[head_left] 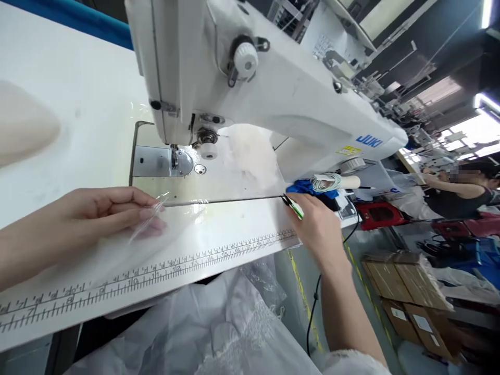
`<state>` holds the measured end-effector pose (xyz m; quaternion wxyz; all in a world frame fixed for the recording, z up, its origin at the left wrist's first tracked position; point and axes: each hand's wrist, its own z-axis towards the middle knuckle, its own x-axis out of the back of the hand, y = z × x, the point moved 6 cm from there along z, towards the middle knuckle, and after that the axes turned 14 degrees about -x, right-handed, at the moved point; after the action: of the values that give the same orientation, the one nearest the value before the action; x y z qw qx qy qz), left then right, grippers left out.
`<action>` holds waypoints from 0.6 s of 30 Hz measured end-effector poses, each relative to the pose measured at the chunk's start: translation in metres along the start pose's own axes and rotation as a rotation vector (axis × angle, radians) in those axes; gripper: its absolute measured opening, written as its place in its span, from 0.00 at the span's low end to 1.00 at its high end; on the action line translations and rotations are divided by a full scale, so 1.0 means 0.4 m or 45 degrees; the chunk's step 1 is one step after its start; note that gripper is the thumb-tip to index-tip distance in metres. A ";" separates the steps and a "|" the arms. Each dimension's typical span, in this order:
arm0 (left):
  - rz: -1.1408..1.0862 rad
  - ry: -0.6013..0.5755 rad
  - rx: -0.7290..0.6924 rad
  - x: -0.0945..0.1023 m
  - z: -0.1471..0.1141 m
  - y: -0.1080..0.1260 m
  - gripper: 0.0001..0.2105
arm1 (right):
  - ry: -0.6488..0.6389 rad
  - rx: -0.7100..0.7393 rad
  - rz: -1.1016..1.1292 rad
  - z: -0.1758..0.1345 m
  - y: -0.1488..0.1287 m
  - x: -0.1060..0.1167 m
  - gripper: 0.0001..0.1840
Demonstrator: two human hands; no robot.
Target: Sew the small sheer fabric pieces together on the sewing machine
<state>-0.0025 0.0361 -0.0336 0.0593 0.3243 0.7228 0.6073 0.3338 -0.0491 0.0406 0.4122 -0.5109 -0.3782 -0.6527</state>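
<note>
My left hand point(113, 213) is closed in a pinch on a piece of clear plastic film point(150, 221) over the front of the white sewing table point(242, 216). The film is see-through, so its full outline is hard to follow. At the table's right front, my right hand point(314, 224) is closed around small black-and-green thread snips point(292, 204), mostly hidden by the fingers. Beyond both hands stands a white sewing machine point(297, 88). Its presser foot point(175, 159) sits above the metal needle plate point(152, 161), ahead of my left hand.
A printed ruler strip point(156, 274) runs along the table's front edge. Right of the machine lie a coiled pale cord point(326, 182) and blue cloth point(302, 187). White fabric point(219, 333) covers my lap. Cardboard boxes point(406, 281) and another person point(464, 190) are farther right.
</note>
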 end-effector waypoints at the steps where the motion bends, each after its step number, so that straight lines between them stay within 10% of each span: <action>1: -0.048 -0.039 0.017 -0.007 -0.002 0.007 0.19 | -0.022 -0.033 -0.126 -0.010 0.034 -0.016 0.19; 10: -0.261 -0.195 -0.169 -0.010 0.011 0.044 0.15 | 0.156 0.186 -0.088 -0.043 0.054 -0.034 0.19; 18: -0.387 -0.223 -0.186 -0.023 0.008 0.063 0.12 | -0.454 0.584 0.997 -0.037 -0.280 0.022 0.19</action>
<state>0.0161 0.0352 -0.0140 0.2365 0.2580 0.7094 0.6117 0.2239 -0.0223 0.0381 0.6575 -0.6147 -0.3564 -0.2505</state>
